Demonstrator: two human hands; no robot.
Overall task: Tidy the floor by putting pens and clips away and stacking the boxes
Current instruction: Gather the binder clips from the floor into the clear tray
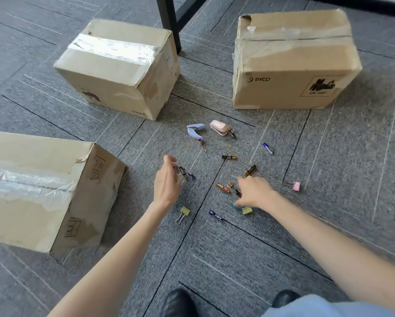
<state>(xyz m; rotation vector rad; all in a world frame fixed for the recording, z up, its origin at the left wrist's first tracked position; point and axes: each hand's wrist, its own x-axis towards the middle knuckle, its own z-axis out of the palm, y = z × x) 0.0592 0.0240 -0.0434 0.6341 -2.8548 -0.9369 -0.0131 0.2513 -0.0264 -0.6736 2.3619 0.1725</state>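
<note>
— Fingers [171, 160] on the left hand [166, 184] pinch batteries [186, 173], why?
— Collecting several at once, I'd guess. Right hand [254, 193] curls over a yellow clip [247, 210] on the floor [214, 248]; grip unclear. Boxes [117, 67] stand apart, unstacked.

Bare forearms [123, 259], light blue trousers [329, 305], and glossy black shoes [179, 303].

Three battered, taped cardboard boxes sit shut on the carpet: far-left box [114, 72], far-right box [292, 65], near-left box [31, 186]. Nearer, a yellow clip [184, 211], second yellow clip [247, 210] and pink clip [296, 186] lie apart, left to right.
</note>
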